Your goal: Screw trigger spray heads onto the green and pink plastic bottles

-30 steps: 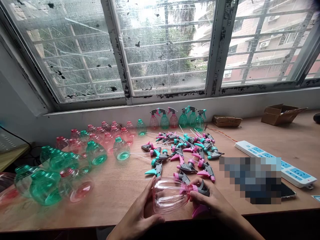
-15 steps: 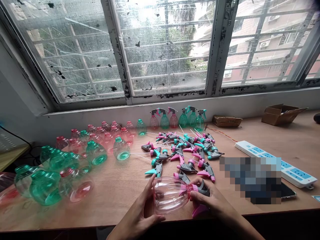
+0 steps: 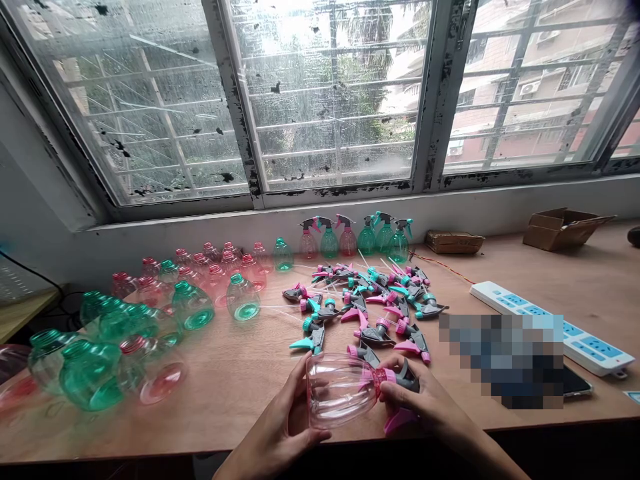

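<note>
A clear pink spray bottle [image 3: 340, 393] lies sideways between my hands near the table's front edge, its base to the left. My left hand [image 3: 287, 417] cups that base, thumb below and fingers behind. At the neck, my right hand [image 3: 417, 393] grips the pink collar of a trigger sprayer head [image 3: 407, 375] with a grey top; its pink trigger points down. The head sits against the bottle's mouth; how tightly it is screwed on I cannot tell. Just beyond lies a pile of loose pink, teal and grey sprayer heads [image 3: 377, 332] with thin tubes.
Open pink and green bottles [image 3: 93, 377] crowd the left side. Several bottles with sprayer heads [image 3: 367, 239] stand by the wall. To the right are a white power strip [image 3: 595, 353], a phone [image 3: 575, 383] beside a blurred patch, and cardboard boxes [image 3: 560, 230].
Very little differs. The fingers of my left hand have shifted slightly at the bottle's base; the bottle and my right hand stay in place.
</note>
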### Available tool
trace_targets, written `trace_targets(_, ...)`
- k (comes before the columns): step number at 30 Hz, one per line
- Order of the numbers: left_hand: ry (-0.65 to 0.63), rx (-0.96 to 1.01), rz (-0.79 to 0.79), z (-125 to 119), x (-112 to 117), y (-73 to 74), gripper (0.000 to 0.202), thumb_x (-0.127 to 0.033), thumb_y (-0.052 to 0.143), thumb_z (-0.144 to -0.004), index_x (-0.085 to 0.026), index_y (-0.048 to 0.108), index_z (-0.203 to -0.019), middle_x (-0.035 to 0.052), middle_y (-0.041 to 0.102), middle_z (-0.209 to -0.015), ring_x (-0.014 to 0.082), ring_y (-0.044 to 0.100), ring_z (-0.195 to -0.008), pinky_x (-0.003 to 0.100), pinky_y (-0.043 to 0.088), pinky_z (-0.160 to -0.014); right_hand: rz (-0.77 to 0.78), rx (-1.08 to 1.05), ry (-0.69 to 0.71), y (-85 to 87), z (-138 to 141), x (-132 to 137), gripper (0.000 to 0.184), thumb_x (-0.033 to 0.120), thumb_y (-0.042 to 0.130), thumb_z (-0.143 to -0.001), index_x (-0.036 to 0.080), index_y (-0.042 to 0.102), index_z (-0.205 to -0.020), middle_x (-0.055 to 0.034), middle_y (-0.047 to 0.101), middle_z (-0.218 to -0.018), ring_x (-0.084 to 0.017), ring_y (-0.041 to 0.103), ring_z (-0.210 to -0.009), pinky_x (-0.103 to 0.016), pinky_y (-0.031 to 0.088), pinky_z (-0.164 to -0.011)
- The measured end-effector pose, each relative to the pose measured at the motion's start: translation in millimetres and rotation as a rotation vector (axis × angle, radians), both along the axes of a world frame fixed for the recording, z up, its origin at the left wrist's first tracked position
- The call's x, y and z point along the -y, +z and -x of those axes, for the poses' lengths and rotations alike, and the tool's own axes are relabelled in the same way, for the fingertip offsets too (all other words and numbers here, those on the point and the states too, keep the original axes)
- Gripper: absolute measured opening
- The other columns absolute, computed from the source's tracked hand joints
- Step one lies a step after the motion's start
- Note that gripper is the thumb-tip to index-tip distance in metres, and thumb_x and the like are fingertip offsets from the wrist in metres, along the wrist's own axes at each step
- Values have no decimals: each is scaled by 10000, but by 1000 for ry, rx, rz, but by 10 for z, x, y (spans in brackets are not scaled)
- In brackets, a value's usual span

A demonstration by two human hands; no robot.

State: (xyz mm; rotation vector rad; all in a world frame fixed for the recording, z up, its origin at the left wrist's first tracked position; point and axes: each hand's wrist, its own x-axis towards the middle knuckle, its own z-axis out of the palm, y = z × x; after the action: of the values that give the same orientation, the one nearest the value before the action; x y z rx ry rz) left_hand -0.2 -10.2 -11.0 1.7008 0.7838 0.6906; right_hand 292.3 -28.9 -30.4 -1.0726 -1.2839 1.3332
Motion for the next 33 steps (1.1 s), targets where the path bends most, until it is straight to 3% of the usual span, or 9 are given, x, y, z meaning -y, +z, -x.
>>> trace_targets(3, 1, -11, -17, 4, -5, 7, 910, -212, 753, -874, -354, 189, -1575, 118, 437, -1552, 345, 488, -1378, 513, 403, -1150, 10, -19, -4, 6, 3, 5, 370, 477, 806, -793, 188, 647, -961, 3, 726, -708, -183, 644, -651, -279, 481, -652)
trace_targets(10, 36, -66, -107, 9, -5, -11, 917, -206, 745, -870, -367, 183, -1577, 101, 350, -1614, 339, 460, -1390, 526, 324, -1194, 11, 3, -21, 19, 13, 7, 410, 530, 807, -764, 192, 661, -945, 7, 717, -689, -194, 639, -638, -284, 473, -633)
trace_targets(19, 62, -113, -136, 2, 19, -4, 903, -259, 681, -926, -375, 85, -1595, 76, 615, -1324, 291, 585, -1243, 448, 392, -1144, 22, -32, -26, 41, 22, 15, 423, 529, 827, -737, 192, 645, -916, 7, 720, -691, -191, 636, -631, -299, 476, -642)
trace_targets(26, 37, -105, -186, 14, 5, -12, 855, -286, 628, -966, -412, 61, -1593, 59, 433, -1559, 307, 494, -1370, 452, 315, -1207, 10, -19, -12, 38, 20, 21, 402, 505, 826, -747, 193, 654, -932, 3, 733, -723, -188, 636, -654, -304, 501, -661)
trace_targets(33, 17, 9, -68, -15, 24, 2, 1049, -340, 771, -871, -403, 15, -1596, 48, 245, -1678, 347, 250, -1525, 498, 251, -1241, 16, -6, 3, 35, 5, 27, 388, 485, 807, -783, 187, 641, -967, -8, 748, -750, -195, 650, -679, -302, 497, -679)
